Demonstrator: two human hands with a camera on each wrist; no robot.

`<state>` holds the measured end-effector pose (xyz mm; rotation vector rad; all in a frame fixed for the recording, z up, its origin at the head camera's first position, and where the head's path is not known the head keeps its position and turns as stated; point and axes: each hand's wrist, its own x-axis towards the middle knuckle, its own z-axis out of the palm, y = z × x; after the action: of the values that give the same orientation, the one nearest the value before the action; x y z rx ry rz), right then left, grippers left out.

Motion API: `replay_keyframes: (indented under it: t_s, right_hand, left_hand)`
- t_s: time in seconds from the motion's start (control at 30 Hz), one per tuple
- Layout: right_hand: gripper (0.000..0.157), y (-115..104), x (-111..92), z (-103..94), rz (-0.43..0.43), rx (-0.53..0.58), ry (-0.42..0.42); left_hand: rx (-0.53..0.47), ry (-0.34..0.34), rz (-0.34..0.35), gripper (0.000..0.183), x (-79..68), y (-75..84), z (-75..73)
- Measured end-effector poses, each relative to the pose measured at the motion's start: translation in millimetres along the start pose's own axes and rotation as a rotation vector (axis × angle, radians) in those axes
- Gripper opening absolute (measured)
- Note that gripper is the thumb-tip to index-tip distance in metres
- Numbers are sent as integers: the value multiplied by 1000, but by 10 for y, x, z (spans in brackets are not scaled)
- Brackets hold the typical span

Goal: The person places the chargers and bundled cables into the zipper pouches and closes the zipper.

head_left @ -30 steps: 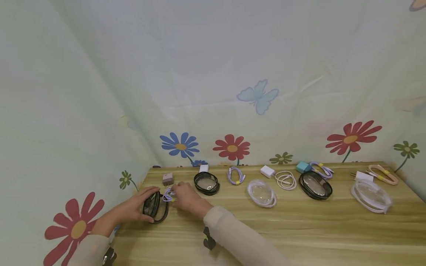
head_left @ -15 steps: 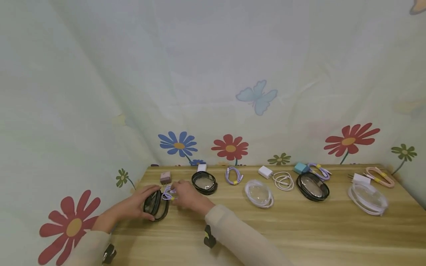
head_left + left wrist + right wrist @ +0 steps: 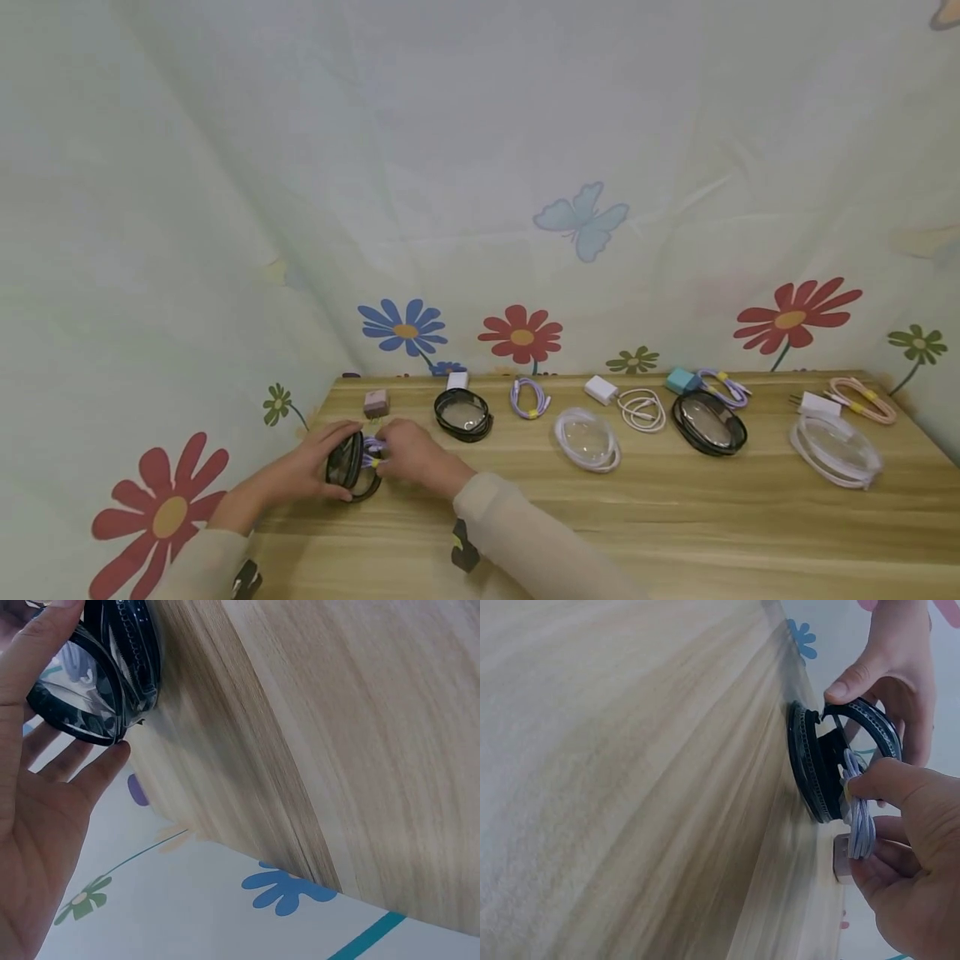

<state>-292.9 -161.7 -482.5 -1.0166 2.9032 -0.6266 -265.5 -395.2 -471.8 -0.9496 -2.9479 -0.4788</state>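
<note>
A round clear zip pouch (image 3: 341, 460) with black trim stands unzipped at the table's left end. My left hand (image 3: 300, 467) holds its raised lid between thumb and fingers; the left wrist view shows the fingertips on the black rim (image 3: 112, 727). With my right hand (image 3: 411, 452) I pinch a coiled lavender charging cable (image 3: 861, 825) bound by a yellow tie. In the right wrist view the coil is at the pouch's mouth, between the two halves. Just behind sits a dusty-pink charger plug (image 3: 377, 403), prongs toward me.
To the right lie another black-trimmed pouch (image 3: 463, 415), a lavender cable (image 3: 530, 398), a white-trimmed pouch (image 3: 587, 439), a white charger (image 3: 601, 389) and white cable (image 3: 641, 410). Further right are a teal charger (image 3: 681, 381), more pouches and a peach cable (image 3: 862, 400). Printed cloth hangs behind the table.
My right hand has moved slightly left and toward me, bringing the lavender cable into the pouch's mouth. The left hand keeps holding the lid, nearly still.
</note>
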Motion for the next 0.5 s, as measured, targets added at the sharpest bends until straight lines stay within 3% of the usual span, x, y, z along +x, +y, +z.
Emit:
replay_keyframes:
  t_s: [0.37, 0.5]
  right_hand:
    - [42, -46, -1, 10, 6, -24, -51]
    - [29, -50, 9, 26, -24, -74, -33]
  left_hand:
    - [7, -4, -24, 107, 7, -39, 17]
    - [14, 12, -8, 107, 1, -45, 31]
